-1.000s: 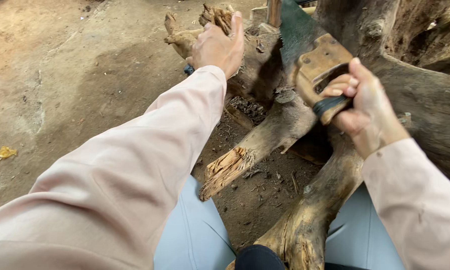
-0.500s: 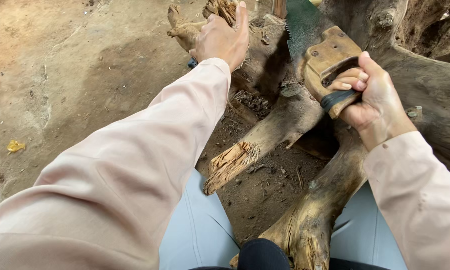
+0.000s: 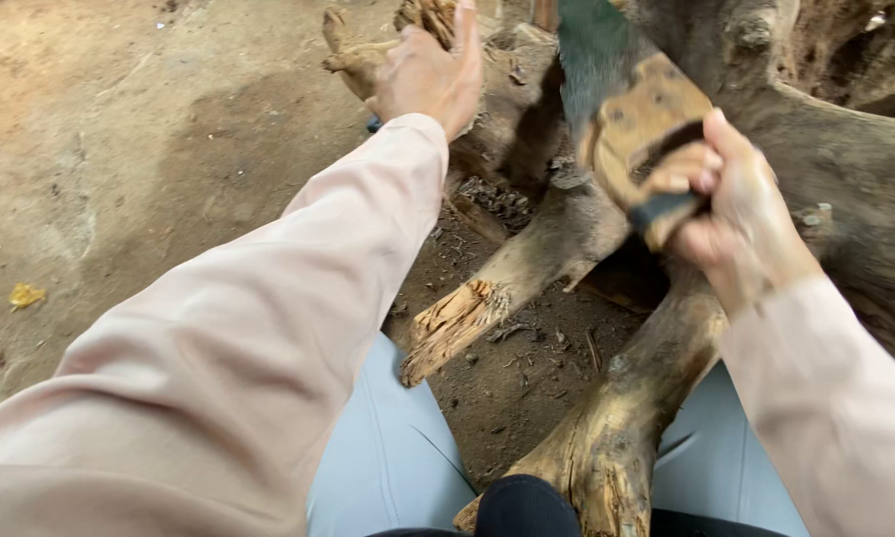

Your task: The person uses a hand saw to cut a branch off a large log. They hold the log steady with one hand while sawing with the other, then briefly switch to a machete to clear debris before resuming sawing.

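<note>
Saw (image 3: 607,89), green blade and worn wooden grip, is clenched in the right hand (image 3: 736,214) above gnarled, splintered roots (image 3: 527,268); left hand (image 3: 428,75) clasps a jagged stump (image 3: 428,15)

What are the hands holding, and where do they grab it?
The right hand holds a handsaw by its wooden handle. The left hand grips the top of a jagged piece of dead wood; whether it fully wraps it can't be seen.

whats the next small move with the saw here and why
Probably a short push stroke down into the wood. The right hand grips the saw by its wooden handle, the blade is angled up above the root, and the left hand braces the gnarled stump.
</note>
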{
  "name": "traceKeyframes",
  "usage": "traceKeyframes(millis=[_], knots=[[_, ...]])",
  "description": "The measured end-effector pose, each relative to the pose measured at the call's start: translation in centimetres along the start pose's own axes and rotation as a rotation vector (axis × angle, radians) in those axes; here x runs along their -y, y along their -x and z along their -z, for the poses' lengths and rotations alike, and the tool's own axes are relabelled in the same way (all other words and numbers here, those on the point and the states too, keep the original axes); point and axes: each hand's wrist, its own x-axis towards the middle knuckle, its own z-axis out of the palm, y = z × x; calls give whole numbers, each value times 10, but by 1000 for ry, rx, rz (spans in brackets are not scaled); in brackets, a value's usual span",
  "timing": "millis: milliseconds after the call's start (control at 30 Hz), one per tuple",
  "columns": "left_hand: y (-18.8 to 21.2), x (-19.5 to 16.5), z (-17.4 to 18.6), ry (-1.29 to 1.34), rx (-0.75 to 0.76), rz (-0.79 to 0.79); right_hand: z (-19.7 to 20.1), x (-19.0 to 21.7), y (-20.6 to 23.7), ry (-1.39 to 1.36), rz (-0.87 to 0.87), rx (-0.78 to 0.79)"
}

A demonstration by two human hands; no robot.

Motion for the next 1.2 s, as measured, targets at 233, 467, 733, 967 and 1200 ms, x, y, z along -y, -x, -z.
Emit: traceKeyframes(millis=[233, 467, 733, 967, 1200], knots=[[-1, 2, 2, 64, 23, -8, 13, -1, 79, 96, 40, -39], [-2, 1, -3, 2, 38, 35, -5, 3, 90, 103, 19, 30], [-3, 1, 1, 68, 38, 11, 14, 14, 27, 65, 12, -135], [0, 2, -2, 25, 18, 1, 31, 27, 116, 84, -10, -11], [2, -1, 4, 37, 34, 25, 1, 23, -29, 95, -7, 89]])
